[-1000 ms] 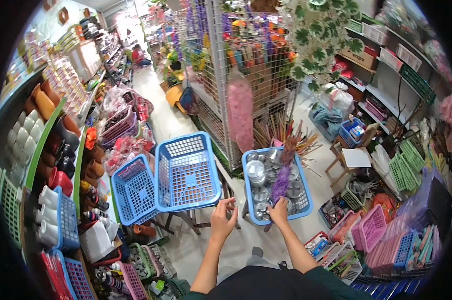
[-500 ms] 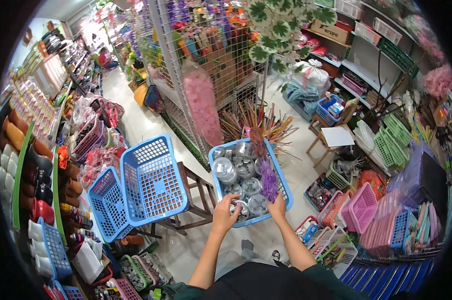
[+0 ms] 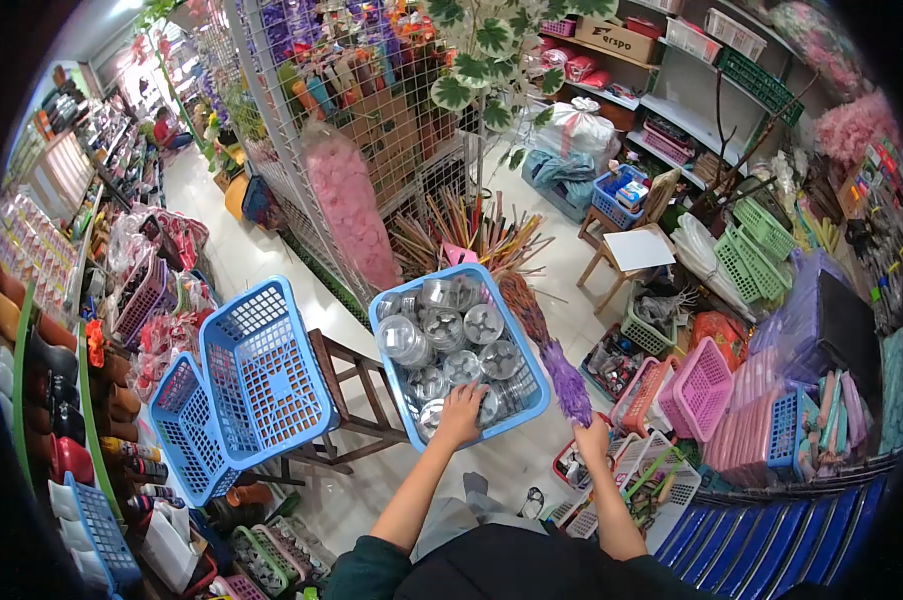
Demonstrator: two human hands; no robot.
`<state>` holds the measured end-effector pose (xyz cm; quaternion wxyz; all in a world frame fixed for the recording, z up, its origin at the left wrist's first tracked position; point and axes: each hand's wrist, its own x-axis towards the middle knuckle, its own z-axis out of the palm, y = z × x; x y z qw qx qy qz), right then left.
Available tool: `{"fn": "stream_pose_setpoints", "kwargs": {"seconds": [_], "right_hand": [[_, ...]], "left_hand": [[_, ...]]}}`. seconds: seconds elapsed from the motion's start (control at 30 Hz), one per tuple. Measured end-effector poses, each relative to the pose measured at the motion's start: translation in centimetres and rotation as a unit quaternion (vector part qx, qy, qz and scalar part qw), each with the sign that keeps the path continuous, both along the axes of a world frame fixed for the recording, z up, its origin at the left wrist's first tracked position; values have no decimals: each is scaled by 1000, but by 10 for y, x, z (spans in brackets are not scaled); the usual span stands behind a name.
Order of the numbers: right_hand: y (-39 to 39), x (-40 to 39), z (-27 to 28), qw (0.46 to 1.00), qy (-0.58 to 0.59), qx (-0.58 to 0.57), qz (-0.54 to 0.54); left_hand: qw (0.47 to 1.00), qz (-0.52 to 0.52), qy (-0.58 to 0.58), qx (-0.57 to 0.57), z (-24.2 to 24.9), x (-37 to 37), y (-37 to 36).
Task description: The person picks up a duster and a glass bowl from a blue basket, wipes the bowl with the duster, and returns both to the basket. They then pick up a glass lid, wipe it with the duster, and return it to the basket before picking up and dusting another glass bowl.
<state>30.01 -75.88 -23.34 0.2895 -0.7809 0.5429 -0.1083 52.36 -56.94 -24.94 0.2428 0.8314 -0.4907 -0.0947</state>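
Observation:
A blue plastic basket (image 3: 533, 402) full of round clear plastic containers (image 3: 441, 330) is in front of me. My left hand (image 3: 458, 415) lies over the containers at the basket's near edge, its fingers spread and gripping nothing. To the right of the basket, my right hand (image 3: 592, 436) is closed around the near end of a long bristly bundle (image 3: 567, 383). The bundle is purple by my hand and reddish brown farther up, and it slants away past the basket's right rim. What supports the basket is hidden.
Two blue baskets (image 3: 271, 365) stand at left beside a wooden stool (image 3: 346, 385). A wire rack (image 3: 301, 110) with a bag of pink petals (image 3: 346, 200) and sticks (image 3: 481, 230) stands ahead. A pink basket (image 3: 698, 390) and a small chair (image 3: 621, 250) are at right.
My right hand has drawn the purple and brown bundle out of the basket to the right. My left hand has opened out over the containers. The view has shifted right.

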Motion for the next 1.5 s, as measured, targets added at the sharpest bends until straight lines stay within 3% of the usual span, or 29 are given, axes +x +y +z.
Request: {"fn": "stream_pose_setpoints", "kwargs": {"seconds": [0.27,0.37,0.43,0.5,0.53,0.57,0.6,0.63,0.7,0.83,1.0,1.1,1.17,1.3,1.33,1.37,1.43,1.5], "right_hand": [[-6,-43,10,997,-52,-47,8],[-6,-48,28,998,33,-61,10],[-9,-55,23,997,16,-77,25],[-12,-60,26,989,35,-135,44],[-16,-63,32,988,37,-136,61],[-18,-64,36,988,34,-138,63],[-20,-65,41,988,27,-139,56],[-20,-65,47,989,20,-140,48],[-18,-59,66,984,2,-164,67],[-14,-51,99,965,-87,-219,115],[-13,-49,144,932,-46,-310,181],[-17,-50,157,934,-26,-334,127],[-13,-42,167,927,-42,-350,130],[-11,-37,176,904,-70,-382,178],[-19,-44,176,897,-74,-394,189],[-24,-47,180,888,-77,-406,201],[-26,-49,192,897,-85,-395,181],[-26,-45,198,883,-78,-442,134]], "left_hand": [[997,-31,12,69,7,18,-8],[999,2,24,39,12,23,-5],[994,59,65,-64,12,30,-2],[992,67,49,-98,10,39,0],[952,99,232,-174,17,43,-1],[873,126,404,-243,24,47,-1],[840,116,457,-268,30,50,4],[841,116,453,-272,39,52,3],[655,109,617,-423,47,54,0],[605,176,653,-419,82,48,3],[623,131,608,-474,95,57,9],[596,97,627,-492,105,60,12],[682,113,555,-462,112,56,9],[680,126,554,-463,135,55,18],[650,42,590,-477,122,68,23],[650,40,588,-479,138,65,24],[665,150,528,-507,166,59,27],[658,119,571,-476,165,61,28]]}}
